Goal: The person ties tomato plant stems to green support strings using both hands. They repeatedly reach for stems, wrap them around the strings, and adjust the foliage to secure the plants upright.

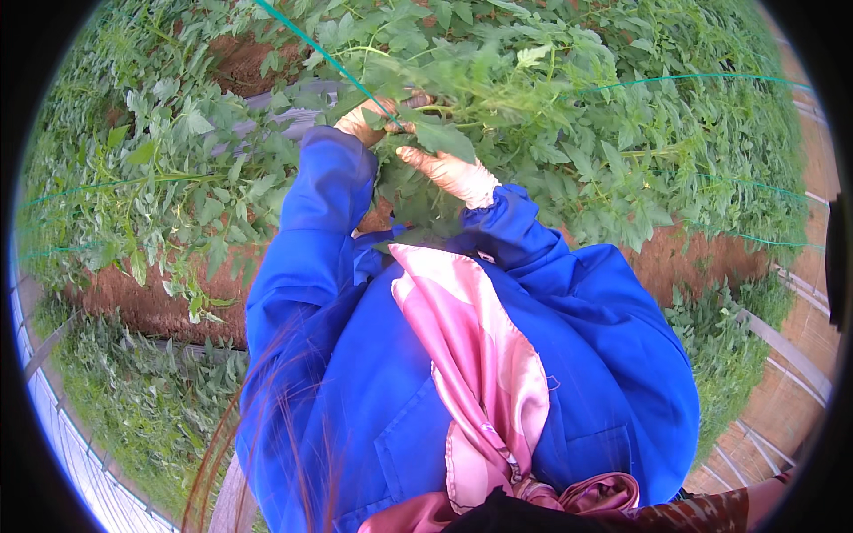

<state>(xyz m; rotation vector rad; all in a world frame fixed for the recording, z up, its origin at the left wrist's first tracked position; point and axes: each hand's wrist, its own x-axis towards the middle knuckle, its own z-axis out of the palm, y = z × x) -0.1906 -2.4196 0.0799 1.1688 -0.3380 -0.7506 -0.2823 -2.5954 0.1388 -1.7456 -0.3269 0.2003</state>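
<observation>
My left hand (364, 122), in a thin pale glove with dark-stained fingers, is among tomato plant foliage (493, 100). A taut green twine (326, 60) slants down from the top edge to its bent fingertips, which close on it beside a stem. Just below and to the right is my right hand (460, 176), gloved alike, its thumb pointing left toward the other hand. A broad tomato leaf (445, 138) covers part of it, and its other fingers are hidden, so what it holds cannot be seen. The two hands are a short gap apart.
More green twine (693, 76) runs through the dense plants on the right. Plastic mulch film (293, 113) shows under the leaves, with bare soil (180, 293) along the row. A pink scarf (466, 333) hangs over my blue jacket (373, 373). Another planted row (146, 393) lies behind me.
</observation>
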